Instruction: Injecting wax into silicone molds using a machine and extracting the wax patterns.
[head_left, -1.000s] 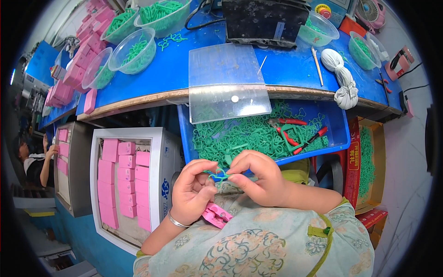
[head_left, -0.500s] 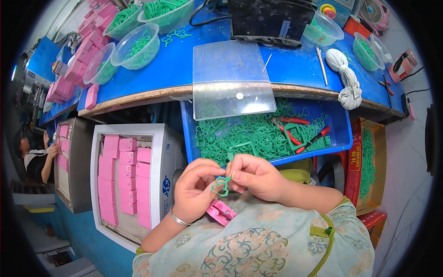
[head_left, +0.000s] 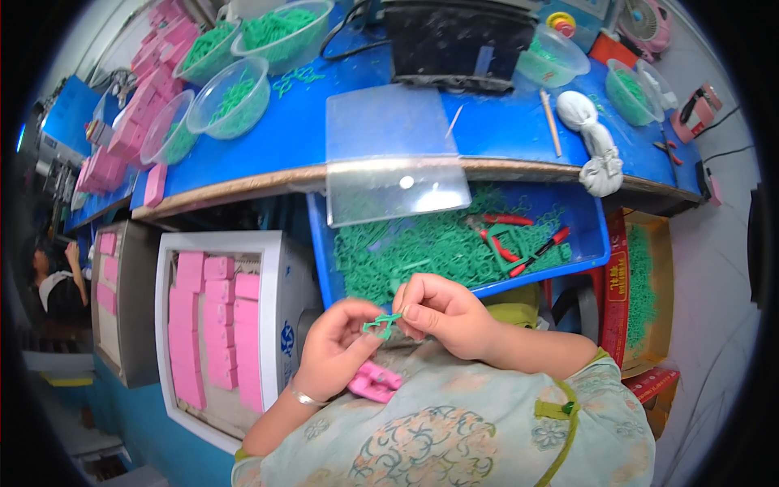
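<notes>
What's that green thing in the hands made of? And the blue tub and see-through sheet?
Green piece: maybe plastic or rubber, thin and evenly coloured.
Blue tub: probably plastic, smooth-sided.
See-through sheet: perhaps acrylic or glass, clear, glossy, with bright reflections.

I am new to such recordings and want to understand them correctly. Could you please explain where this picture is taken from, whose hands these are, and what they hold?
No robot is here: a person works with two bare hands. The camera sits on the person's head and looks down; its wide lens bends straight edges. The left hand and right hand hold a small green piece between their fingers. Below them, a pink piece lies on the lap. Ahead, a blue bin holds many green pieces and red-handled pliers. The blue table carries a clear sheet and plastic bowls.
</notes>
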{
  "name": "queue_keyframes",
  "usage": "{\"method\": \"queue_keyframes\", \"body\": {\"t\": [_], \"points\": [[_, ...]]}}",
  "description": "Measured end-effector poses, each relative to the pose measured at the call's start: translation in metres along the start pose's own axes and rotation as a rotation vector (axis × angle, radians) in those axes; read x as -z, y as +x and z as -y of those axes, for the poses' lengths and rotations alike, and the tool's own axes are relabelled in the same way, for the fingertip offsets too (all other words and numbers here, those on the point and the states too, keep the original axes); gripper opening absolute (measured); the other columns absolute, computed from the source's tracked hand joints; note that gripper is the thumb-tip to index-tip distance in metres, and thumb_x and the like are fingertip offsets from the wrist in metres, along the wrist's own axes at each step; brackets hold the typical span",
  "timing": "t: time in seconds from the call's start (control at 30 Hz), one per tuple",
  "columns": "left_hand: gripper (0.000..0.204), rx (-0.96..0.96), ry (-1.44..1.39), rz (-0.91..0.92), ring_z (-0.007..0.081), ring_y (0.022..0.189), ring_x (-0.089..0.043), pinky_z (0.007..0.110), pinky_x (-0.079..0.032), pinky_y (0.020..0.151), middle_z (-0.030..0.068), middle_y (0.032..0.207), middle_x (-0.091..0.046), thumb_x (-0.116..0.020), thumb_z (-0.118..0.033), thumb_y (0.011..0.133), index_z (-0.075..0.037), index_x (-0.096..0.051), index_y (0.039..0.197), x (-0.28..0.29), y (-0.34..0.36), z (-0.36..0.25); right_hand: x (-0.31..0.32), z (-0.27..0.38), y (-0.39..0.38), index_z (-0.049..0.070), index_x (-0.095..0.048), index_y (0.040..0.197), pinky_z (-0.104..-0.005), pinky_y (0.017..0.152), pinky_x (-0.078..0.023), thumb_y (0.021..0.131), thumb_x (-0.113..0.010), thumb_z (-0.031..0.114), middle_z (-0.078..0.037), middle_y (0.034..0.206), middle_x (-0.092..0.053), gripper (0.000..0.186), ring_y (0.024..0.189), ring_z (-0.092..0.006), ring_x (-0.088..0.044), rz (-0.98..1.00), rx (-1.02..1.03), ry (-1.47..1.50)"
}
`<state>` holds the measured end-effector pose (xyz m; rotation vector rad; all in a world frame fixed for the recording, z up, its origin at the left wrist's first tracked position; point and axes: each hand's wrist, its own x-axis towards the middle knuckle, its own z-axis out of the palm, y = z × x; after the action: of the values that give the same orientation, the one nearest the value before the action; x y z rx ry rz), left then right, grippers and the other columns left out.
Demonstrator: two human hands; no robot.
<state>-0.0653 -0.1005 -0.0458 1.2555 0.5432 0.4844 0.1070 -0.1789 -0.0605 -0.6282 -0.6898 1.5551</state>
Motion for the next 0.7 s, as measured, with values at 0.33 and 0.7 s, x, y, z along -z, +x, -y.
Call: {"method": "queue_keyframes", "body": {"t": [0.33, 0.7], "points": [[0.081, 0.328, -0.375, 0.423, 0.0266, 0.122, -0.040, 0.034, -0.024, 0.104, 0.0208, 0.123, -0.049, -0.064, -0.039, 0.075, 0.000, -0.027, 0.136, 0.044, -0.048, 0.004, 0.081, 0.209, 0.009, 0.001, -0.054, 0.079, -0.0216, 0.056, -0.039, 0.087, -0.057, 0.015, 0.000, 0.069, -0.053, 0.017, 0.061, -0.0053, -0.046, -1.019, 1.248, -1.231], [0.074, 0.065, -0.039, 0.041, 0.0255, 0.113, -0.049, 0.039, -0.043, 0.091, 0.0143, 0.114, -0.052, -0.079, -0.037, 0.063, 0.000, -0.045, 0.116, 0.024, -0.010, -0.005, -0.013, 0.120, 0.010, 0.002, -0.058, 0.101, -0.0400, 0.085, -0.041, 0.079, -0.061, 0.033, -0.012, 0.099, -0.059, 0.038, 0.093, -0.0268, -0.056, 0.161, 0.958, -1.594]]}}
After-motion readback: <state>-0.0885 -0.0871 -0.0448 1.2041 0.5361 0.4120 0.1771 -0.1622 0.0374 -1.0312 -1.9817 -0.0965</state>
